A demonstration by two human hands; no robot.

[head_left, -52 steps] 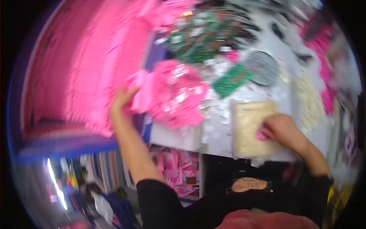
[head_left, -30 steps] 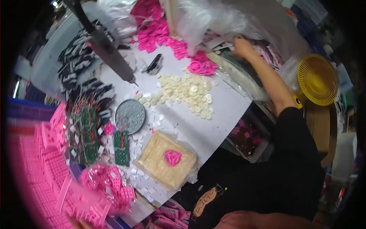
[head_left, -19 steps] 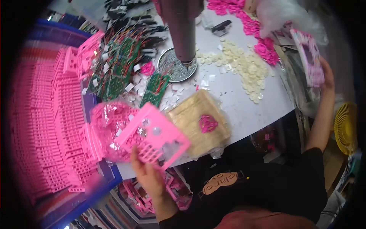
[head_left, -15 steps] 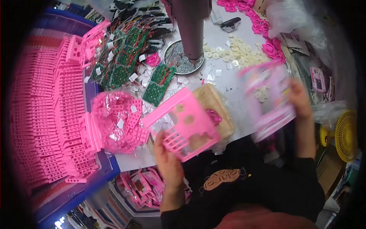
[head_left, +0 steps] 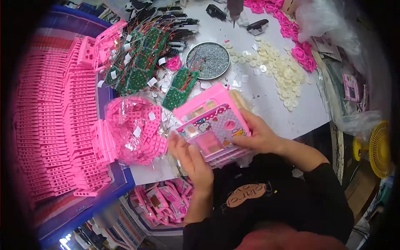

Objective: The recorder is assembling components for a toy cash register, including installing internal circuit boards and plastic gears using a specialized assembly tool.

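Note:
In front of my chest, both hands hold a pink plastic casing (head_left: 216,92) tilted over the table. A printed decal panel (head_left: 230,125) with cartoon figures and a window opening lies against the casing's face. My left hand (head_left: 193,160) grips the lower left side, fingers curled at the edge. My right hand (head_left: 261,134) pinches the right side, its thumb over the print and its fingers behind. Behind the casing, a tan plastic-wrapped block (head_left: 238,99) is mostly hidden.
Rows of pink casings (head_left: 50,125) fill a blue-edged bin at left. A bag of pink keypads (head_left: 133,129), green circuit boards (head_left: 141,58), a dish of screws (head_left: 214,60), cream discs (head_left: 283,77) and a hanging screwdriver (head_left: 234,10) surround the work. A yellow fan (head_left: 379,148) stands right.
My right hand has come in from the right with the decal panel, which now rests on the casing. The screwdriver, formerly over the screw dish, appears at the top edge, farther right.

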